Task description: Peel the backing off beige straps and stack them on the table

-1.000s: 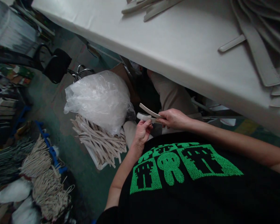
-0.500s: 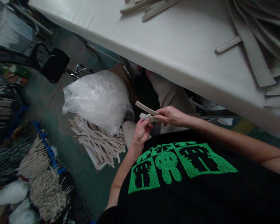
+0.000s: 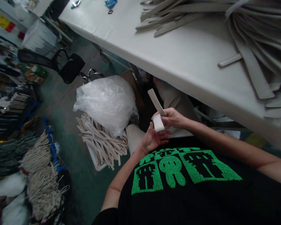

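In front of my body, my right hand [image 3: 174, 118] is closed on a flat beige strap [image 3: 156, 101], one end of which sticks up past the fingers. A pale band curls into a loop [image 3: 158, 122] on the palm side of that hand; whether it is the same strap is hidden by the fingers. My left hand [image 3: 152, 139] lies just under the loop, palm up and fingers spread. Its thumb is close to the loop's edge, and I cannot tell if it touches.
A pale-covered table [image 3: 121, 40] runs overhead, bearing a bundle of beige straps [image 3: 255, 37]. Beside my leg, a plastic bag [image 3: 107, 103] rests on a tray of strips [image 3: 103, 143]. An office chair [image 3: 71, 67] and heaped cords [image 3: 44, 187] stand to the left.
My left hand has let go of its pinch and spread its fingers. The band now shows as a wider loop, and the strap's free end points more upward. The view has shifted slightly.
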A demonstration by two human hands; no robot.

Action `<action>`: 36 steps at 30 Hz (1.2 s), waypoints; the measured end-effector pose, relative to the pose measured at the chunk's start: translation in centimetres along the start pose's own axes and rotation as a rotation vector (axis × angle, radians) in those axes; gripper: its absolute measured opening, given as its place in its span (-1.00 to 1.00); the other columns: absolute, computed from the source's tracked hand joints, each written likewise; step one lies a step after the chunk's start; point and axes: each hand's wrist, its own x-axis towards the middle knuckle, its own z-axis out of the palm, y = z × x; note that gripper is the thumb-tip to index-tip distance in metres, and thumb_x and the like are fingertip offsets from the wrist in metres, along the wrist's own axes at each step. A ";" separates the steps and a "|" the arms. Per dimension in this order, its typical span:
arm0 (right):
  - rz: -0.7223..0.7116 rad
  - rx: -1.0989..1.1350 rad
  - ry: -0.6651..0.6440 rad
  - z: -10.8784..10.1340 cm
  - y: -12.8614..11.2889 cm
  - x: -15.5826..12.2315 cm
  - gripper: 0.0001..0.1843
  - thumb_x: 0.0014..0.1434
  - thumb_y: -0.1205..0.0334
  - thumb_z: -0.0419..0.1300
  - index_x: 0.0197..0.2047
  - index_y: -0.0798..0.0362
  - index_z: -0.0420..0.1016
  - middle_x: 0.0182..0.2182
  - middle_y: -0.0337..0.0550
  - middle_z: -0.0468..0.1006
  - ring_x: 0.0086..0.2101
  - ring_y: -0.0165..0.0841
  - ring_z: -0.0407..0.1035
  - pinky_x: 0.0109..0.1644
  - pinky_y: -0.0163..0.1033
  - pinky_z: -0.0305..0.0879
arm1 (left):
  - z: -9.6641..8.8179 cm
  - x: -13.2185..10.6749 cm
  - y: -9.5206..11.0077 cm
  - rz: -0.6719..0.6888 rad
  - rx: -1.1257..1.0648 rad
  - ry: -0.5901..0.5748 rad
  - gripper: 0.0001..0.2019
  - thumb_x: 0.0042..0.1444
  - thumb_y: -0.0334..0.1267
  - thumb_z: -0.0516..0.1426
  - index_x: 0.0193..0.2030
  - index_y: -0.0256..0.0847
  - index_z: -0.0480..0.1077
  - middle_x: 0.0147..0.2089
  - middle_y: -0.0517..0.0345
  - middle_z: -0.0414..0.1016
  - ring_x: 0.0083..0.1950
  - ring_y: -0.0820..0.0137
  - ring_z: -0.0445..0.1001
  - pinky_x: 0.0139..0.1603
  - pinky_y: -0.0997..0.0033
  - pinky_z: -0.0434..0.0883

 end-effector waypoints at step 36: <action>0.043 -0.150 0.054 3.4 -0.9 2.1 -0.39 0.06 -0.33 0.19 -0.26 0.13 0.53 -0.57 -0.21 0.45 -0.65 -0.45 0.15 -0.63 -0.35 0.06 | -1.8 -2.2 5.0 0.935 0.638 0.450 -0.61 0.22 0.10 0.11 -0.24 -0.24 0.46 -0.34 0.13 0.52 -0.33 0.44 0.43 -0.24 0.45 0.37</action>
